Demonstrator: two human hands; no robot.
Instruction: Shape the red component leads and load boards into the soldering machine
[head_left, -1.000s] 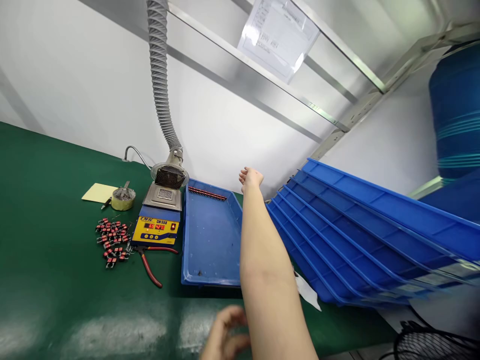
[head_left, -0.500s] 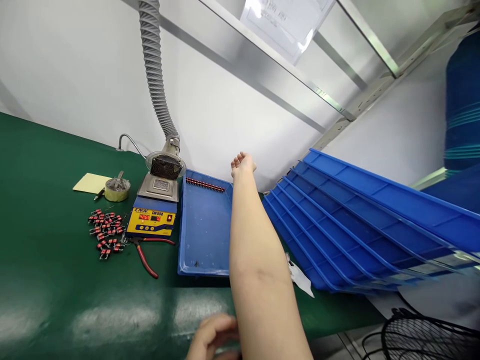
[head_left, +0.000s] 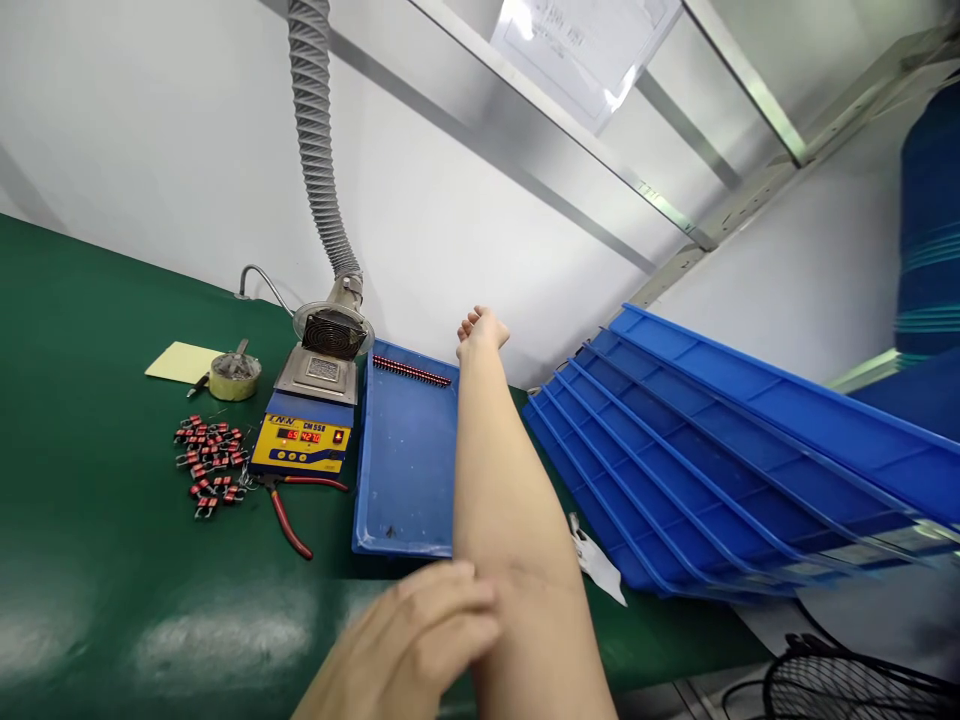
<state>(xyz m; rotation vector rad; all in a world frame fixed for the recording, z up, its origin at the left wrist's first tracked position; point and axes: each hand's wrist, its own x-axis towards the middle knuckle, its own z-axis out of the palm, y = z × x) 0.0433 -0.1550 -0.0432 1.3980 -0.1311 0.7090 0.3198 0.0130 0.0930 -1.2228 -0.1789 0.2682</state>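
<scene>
My right arm reaches out over the blue tray [head_left: 405,460]. At its far end my right hand [head_left: 484,330] is beside the white wall, palm turned up, its fingers loosely bent and apart with nothing visible in them. Low in the view, my left hand [head_left: 409,640] lies against the inner side of the right arm near the elbow. Its fingers are loosely bent, slightly blurred, and hold nothing that shows. Along the tray's back edge sits a row of small red and black parts [head_left: 411,371]. My right arm hides the tray's right side.
Left of the tray stands a yellow and blue heated unit [head_left: 300,440] under a fume duct [head_left: 315,150]. Red-handled pliers [head_left: 289,515], a heap of small red-black parts [head_left: 210,455], a round tin [head_left: 234,377] and yellow paper [head_left: 182,362] lie nearby. Tilted blue trays [head_left: 712,470] fill the right.
My left hand has come up from the bottom edge and now touches the right arm near the elbow. The right hand has hardly moved.
</scene>
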